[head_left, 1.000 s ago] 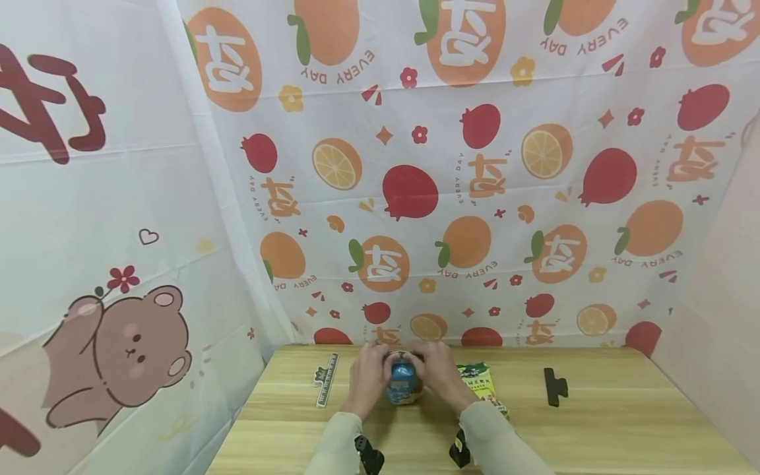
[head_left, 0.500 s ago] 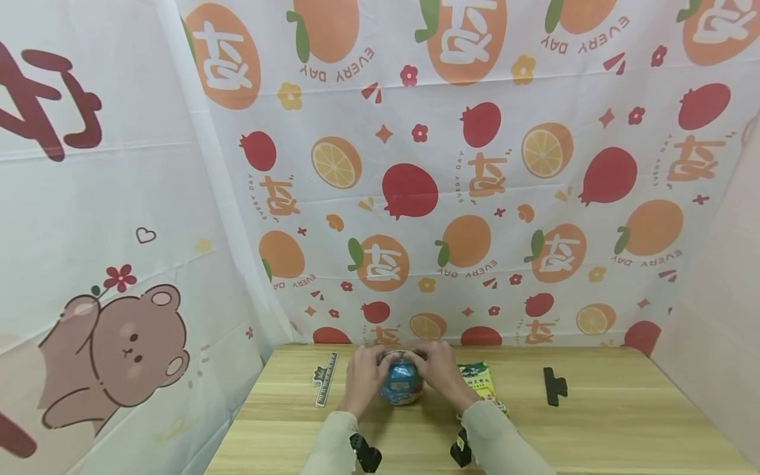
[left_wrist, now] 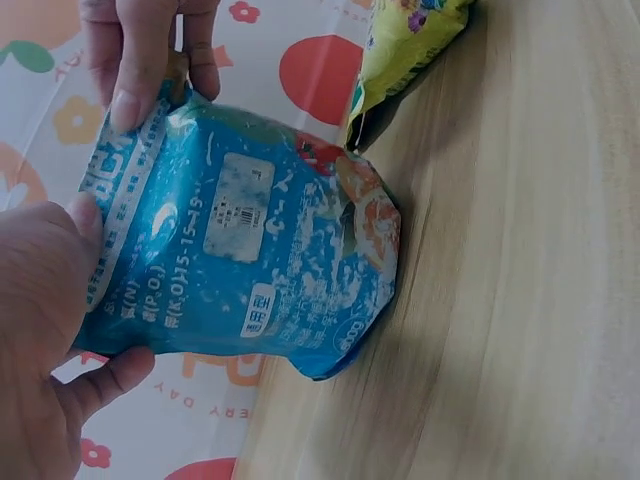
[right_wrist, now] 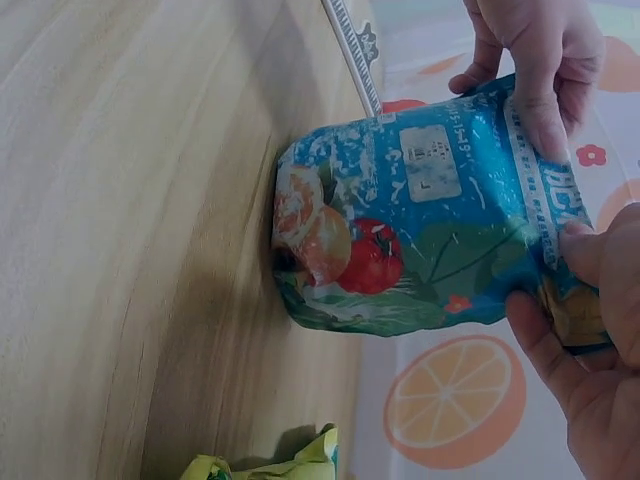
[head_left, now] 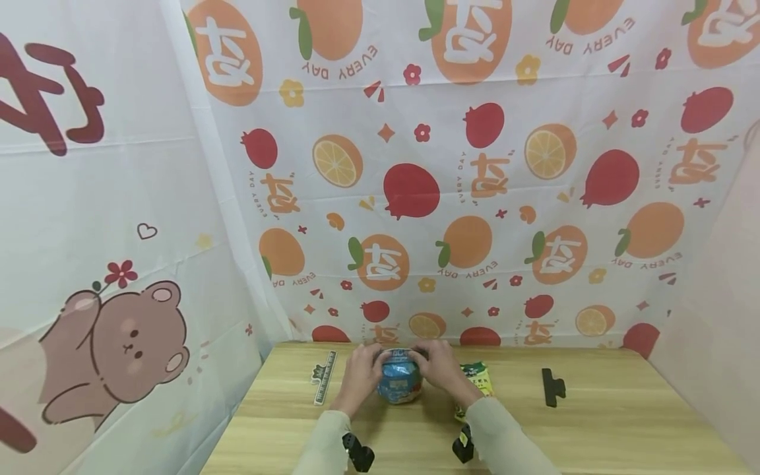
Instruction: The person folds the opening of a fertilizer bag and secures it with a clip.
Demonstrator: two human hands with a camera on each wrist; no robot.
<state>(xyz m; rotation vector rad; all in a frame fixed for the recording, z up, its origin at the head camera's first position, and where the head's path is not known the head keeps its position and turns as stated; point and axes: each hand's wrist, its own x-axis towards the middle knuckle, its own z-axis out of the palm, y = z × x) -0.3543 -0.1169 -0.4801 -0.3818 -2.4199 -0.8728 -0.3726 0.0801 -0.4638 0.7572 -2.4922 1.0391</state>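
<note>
A blue plastic fertilizer bag [head_left: 399, 384], printed with vegetables and 15-15-15, stands upright on the wooden table. My left hand [head_left: 361, 374] pinches one side of its top edge, thumb on the near face. On the other side of that edge, my right hand [head_left: 442, 369] pinches with its thumb in front too. The left wrist view shows the bag's printed back [left_wrist: 250, 225] with a white label, and the right wrist view its tomato picture [right_wrist: 372, 257]. Fingers behind the bag are partly hidden. Whether the top is unsealed, I cannot tell.
Just right of my right hand lies a yellow-green packet [head_left: 477, 379], partly covered by the forearm. A ruler-like strip [head_left: 324, 378] with a dark figure lies at the left. Farther right is a black clip [head_left: 553, 388]. A fruit-printed curtain [head_left: 475, 264] hangs behind the table.
Both thumbs have moved outward along the bag's top, and the lettered upper band now shows between them. The left hand has shifted slightly left; the bag stays upright in place.
</note>
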